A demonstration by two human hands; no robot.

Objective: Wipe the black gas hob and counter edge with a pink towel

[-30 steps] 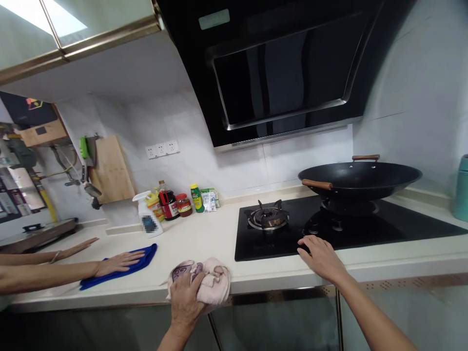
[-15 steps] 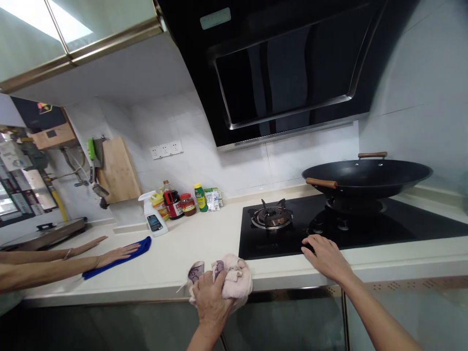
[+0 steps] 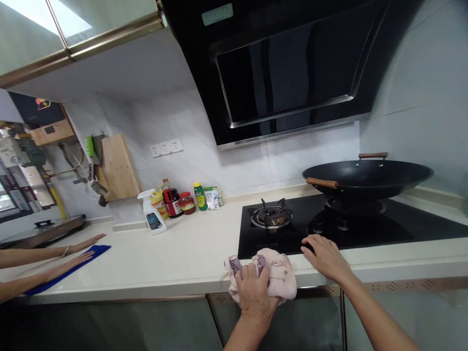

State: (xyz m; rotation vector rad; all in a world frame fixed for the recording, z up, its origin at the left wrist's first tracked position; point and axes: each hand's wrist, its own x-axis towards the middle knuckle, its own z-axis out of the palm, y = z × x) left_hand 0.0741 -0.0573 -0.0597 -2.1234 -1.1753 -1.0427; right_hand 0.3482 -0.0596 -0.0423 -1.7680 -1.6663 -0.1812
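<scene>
My left hand point(image 3: 253, 291) grips a pale pink cloth point(image 3: 282, 278) with purple patches. The cloth is bunched over the front edge of the white countertop point(image 3: 183, 258), by the near left corner of the black gas hob point(image 3: 300, 234). Resting on the hob's front edge, my right hand point(image 3: 325, 256) has its fingers stretched out and holds nothing. The bare left burner point(image 3: 272, 217) lies behind the cloth. A big black wok point(image 3: 365, 174) with wooden handles sits over the right burner.
At left, another person's hands point(image 3: 69, 263) press a blue cloth point(image 3: 91, 253) on the counter. A spray bottle point(image 3: 152, 214), a dark sauce bottle point(image 3: 172, 202), a red-lidded jar point(image 3: 187, 204) and a yellow-capped bottle point(image 3: 200, 197) stand by the wall. A range hood point(image 3: 285, 73) overhangs the hob.
My left hand has slid the pink cloth rightward along the counter edge. My right hand has stayed put. The other person's blue cloth has moved left.
</scene>
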